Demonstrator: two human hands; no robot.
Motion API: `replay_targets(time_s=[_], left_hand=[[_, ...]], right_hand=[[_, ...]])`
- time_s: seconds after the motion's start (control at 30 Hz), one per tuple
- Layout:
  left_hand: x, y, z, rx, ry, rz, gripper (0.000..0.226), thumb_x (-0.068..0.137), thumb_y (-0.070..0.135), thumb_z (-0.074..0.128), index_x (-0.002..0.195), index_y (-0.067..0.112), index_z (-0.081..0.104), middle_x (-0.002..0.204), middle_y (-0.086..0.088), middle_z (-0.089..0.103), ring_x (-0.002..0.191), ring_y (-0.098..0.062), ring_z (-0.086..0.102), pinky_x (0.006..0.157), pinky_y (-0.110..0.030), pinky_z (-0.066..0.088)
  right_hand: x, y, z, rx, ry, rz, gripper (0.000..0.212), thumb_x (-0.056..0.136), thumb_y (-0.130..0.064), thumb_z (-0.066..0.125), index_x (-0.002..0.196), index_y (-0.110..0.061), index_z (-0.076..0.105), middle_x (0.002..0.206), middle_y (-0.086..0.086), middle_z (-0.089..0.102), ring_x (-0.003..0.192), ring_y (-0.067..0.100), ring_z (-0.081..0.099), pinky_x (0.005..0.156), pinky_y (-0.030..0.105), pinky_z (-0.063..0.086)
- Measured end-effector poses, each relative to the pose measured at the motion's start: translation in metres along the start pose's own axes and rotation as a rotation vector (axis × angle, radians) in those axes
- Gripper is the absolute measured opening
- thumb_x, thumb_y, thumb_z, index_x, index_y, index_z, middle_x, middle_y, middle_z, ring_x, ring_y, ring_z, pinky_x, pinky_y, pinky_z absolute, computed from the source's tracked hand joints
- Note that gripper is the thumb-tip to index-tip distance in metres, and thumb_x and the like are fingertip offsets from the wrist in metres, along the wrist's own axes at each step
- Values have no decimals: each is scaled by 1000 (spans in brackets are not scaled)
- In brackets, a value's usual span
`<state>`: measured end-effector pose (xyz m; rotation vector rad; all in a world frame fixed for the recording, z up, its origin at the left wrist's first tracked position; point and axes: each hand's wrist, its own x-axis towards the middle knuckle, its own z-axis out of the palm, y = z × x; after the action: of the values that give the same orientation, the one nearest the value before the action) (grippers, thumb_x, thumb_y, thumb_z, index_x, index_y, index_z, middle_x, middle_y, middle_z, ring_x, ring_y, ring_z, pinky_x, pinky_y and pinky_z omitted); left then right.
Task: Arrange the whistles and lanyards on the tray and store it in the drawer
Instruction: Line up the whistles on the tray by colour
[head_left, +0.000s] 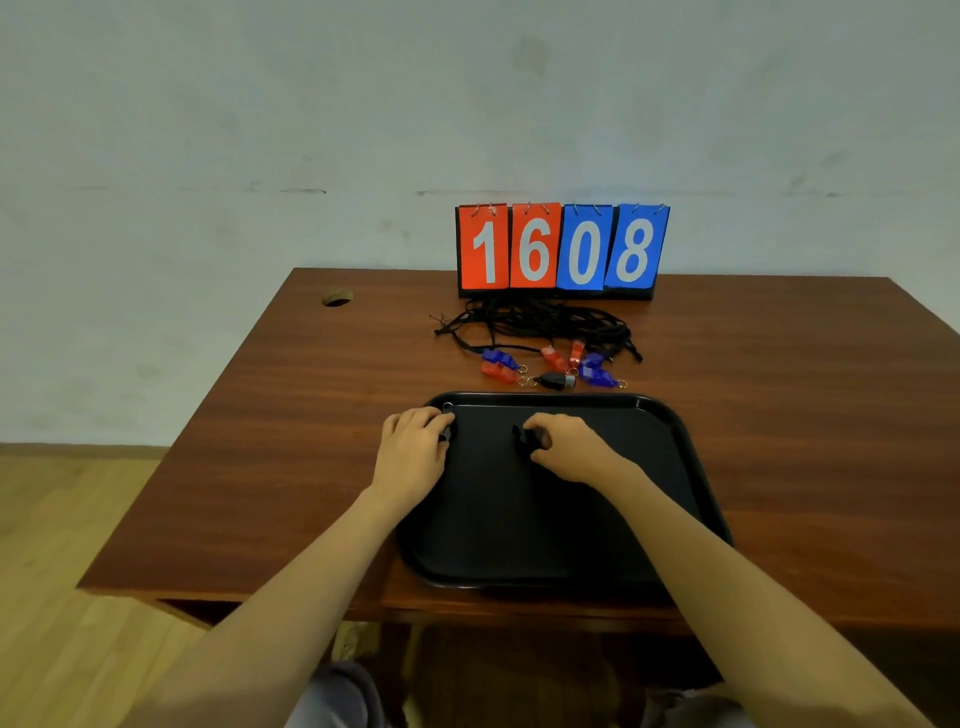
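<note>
A black tray (649, 519) lies on the wooden table in front of me. My left hand (413, 449) rests at the tray's far left corner, closed on a small black whistle (447, 434) whose metal ring shows by the rim. My right hand (566, 447) is over the tray's far middle, fingers pinched on another black whistle (522, 436). Beyond the tray lie several loose whistles: blue (498, 358), red (496, 371), black (556, 380), red (553, 357) and blue (597, 371). A tangle of black lanyards (540, 319) lies behind them.
A flip scoreboard (561, 249) reading 1608 stands at the table's back edge against the wall. A round cable hole (336, 298) is at the table's back left. Wooden floor shows to the left of the table (260, 441).
</note>
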<state>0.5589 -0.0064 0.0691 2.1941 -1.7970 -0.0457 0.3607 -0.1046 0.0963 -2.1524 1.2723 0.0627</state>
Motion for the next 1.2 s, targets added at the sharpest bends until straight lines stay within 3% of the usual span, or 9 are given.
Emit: replay_targets(time_s=[0.13, 0.2, 0.27, 0.37, 0.57, 0.73, 0.87, 1.03, 1.2], left_hand=[[1, 0, 2, 32, -6, 6, 40, 93, 18, 50, 133, 20, 51, 132, 1, 54, 129, -20, 42, 112, -39, 24], [2, 2, 2, 22, -15, 1, 40, 93, 17, 49, 133, 20, 51, 133, 0, 53, 129, -20, 42, 113, -39, 23], [3, 2, 2, 26, -12, -7, 40, 94, 17, 47, 133, 20, 50, 133, 2, 53, 130, -19, 41, 114, -39, 21], [4, 2, 2, 44, -15, -9, 40, 94, 18, 46, 134, 21, 49, 134, 2, 52, 130, -19, 40, 112, -37, 21], [4, 2, 0, 100, -35, -24, 40, 96, 23, 46, 136, 19, 48, 133, -2, 53, 129, -24, 41, 108, -39, 27], [5, -1, -2, 88, -24, -35, 40, 94, 17, 44, 135, 18, 49, 131, -5, 53, 127, -26, 43, 105, -39, 29], [5, -3, -2, 62, -45, -53, 42, 96, 17, 42, 137, 20, 46, 132, -3, 53, 130, -24, 39, 104, -37, 31], [8, -4, -4, 97, -76, -41, 42, 98, 23, 41, 140, 23, 42, 134, -1, 51, 131, -23, 37, 104, -36, 29], [10, -4, -3, 131, -65, -23, 41, 97, 29, 45, 138, 25, 44, 131, 0, 54, 128, -23, 40, 106, -35, 26]], right_hand=[[5, -10, 4, -256, 148, -202, 64, 89, 4, 49, 142, -30, 40, 142, 3, 36, 130, 24, 37, 105, 38, 40], [7, -13, 9, -237, 309, -240, 60, 90, 1, 49, 143, -25, 38, 140, 4, 39, 129, 23, 38, 104, 38, 40], [8, -19, 15, -121, 412, -194, 45, 94, -15, 51, 138, -20, 44, 132, 4, 45, 122, 22, 45, 97, 36, 46], [11, -26, 23, -93, 332, -119, 45, 92, -35, 57, 133, -18, 47, 128, 4, 43, 114, 20, 49, 90, 33, 50], [18, -34, 29, -36, 275, -161, 37, 93, -11, 53, 129, -17, 49, 124, 5, 45, 107, 19, 52, 91, 32, 49], [17, -40, 38, -20, 364, -192, 26, 88, -19, 63, 112, -18, 50, 113, 3, 45, 102, 17, 54, 82, 26, 49], [21, -43, 39, 32, 369, -84, 53, 86, -23, 66, 133, -19, 42, 129, 6, 40, 119, 20, 45, 93, 32, 46], [27, -50, 43, 2, 259, -182, 48, 88, -18, 63, 133, -17, 46, 133, 5, 44, 123, 21, 46, 100, 32, 42], [32, -59, 45, -16, 276, -221, 46, 88, -18, 63, 132, -17, 48, 131, 4, 47, 123, 21, 46, 100, 32, 42]])
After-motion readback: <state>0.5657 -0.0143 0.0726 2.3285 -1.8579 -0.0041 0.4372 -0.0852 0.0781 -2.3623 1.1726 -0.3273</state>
